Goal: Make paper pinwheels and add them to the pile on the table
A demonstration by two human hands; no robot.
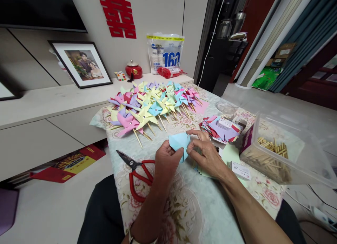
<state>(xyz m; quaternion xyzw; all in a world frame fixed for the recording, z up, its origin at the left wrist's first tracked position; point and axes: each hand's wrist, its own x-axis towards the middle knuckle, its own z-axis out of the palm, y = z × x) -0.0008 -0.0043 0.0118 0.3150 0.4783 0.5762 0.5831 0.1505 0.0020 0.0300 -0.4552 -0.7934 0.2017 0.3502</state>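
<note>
A piece of light blue paper (179, 141), partly folded, is held up over the table's middle. My left hand (168, 156) pinches it from the left, thumb in front. At its right edge, my right hand (204, 151) closes thumb and fingers on the paper; the exact contact is partly hidden. Red-handled scissors (139, 172) lie with blades apart, left of my left hand. Beyond both hands lies a pile of paper pinwheels (155, 103) in pink, yellow, blue and purple on wooden sticks. Cut coloured paper (214, 128) is stacked right of my right hand.
A clear plastic bin (286, 153) holding short wooden sticks (273, 163) stands at the right. Small white boxes (240, 170) lie on the paper stacks. Flowered cloth (181, 209) covers the table. Behind, a cabinet top (47, 105) bears a framed photo (81, 63) and a red jar (134, 71).
</note>
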